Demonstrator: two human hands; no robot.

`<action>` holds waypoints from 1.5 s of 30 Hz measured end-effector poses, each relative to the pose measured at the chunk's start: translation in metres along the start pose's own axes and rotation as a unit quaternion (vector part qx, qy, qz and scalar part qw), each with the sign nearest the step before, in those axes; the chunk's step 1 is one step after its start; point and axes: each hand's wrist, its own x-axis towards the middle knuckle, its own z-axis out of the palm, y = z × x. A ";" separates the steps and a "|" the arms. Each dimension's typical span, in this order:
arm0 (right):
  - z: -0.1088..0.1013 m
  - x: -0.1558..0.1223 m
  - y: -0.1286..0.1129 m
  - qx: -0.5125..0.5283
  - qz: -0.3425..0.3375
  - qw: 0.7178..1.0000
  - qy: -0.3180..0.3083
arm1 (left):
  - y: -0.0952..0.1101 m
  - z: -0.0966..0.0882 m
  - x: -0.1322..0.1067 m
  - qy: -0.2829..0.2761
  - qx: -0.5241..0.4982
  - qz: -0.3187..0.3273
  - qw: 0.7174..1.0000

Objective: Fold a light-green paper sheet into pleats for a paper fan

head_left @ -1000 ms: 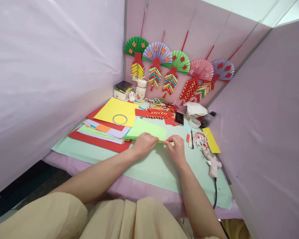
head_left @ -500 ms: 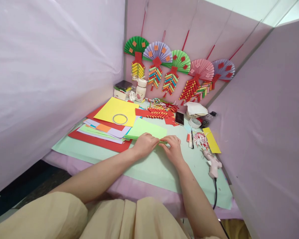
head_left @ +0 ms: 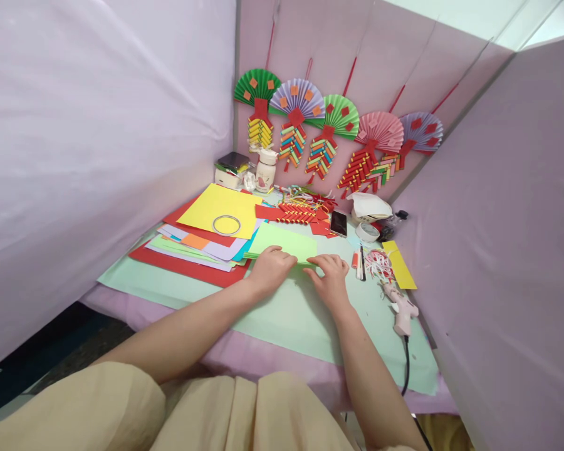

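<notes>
A light green sheet of paper (head_left: 282,240) lies at the middle of the table, its near edge folded into narrow layers. At the left part of that edge, my left hand (head_left: 273,270) is closed on the paper with curled fingers. My right hand (head_left: 329,275) pinches the near right corner between thumb and fingers. Left of the sheet is a stack of coloured paper, topped by a yellow sheet (head_left: 211,210) with a grey ring (head_left: 226,225) on it.
Behind the green sheet lie a red paper firecracker strip (head_left: 297,213) and a phone (head_left: 338,223). To the right are a tape roll (head_left: 367,232), white and pink cords (head_left: 380,263) and a corded glue gun (head_left: 403,310). Folded paper fans (head_left: 341,114) hang on the back wall.
The green sheet has shifted slightly right, and its folded edge shows more between my hands. My right hand has moved a little right, widening the gap to my left hand.
</notes>
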 end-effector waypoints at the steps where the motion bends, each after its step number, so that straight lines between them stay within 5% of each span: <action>1: 0.001 0.000 -0.001 -0.010 -0.011 1.000 -0.002 | 0.002 -0.001 0.000 -0.010 0.002 0.008 1.000; 7: 0.000 0.000 -0.004 -0.023 -0.056 0.998 0.009 | 0.009 0.002 -0.001 -0.019 0.008 0.025 0.999; 29: -0.002 0.000 -0.007 -0.022 -0.037 0.999 0.009 | 0.005 0.009 -0.001 0.014 0.004 0.025 1.000; 45: 0.000 -0.001 -0.012 -0.033 -0.053 0.998 0.013 | 0.007 0.006 -0.001 -0.014 0.019 0.039 0.999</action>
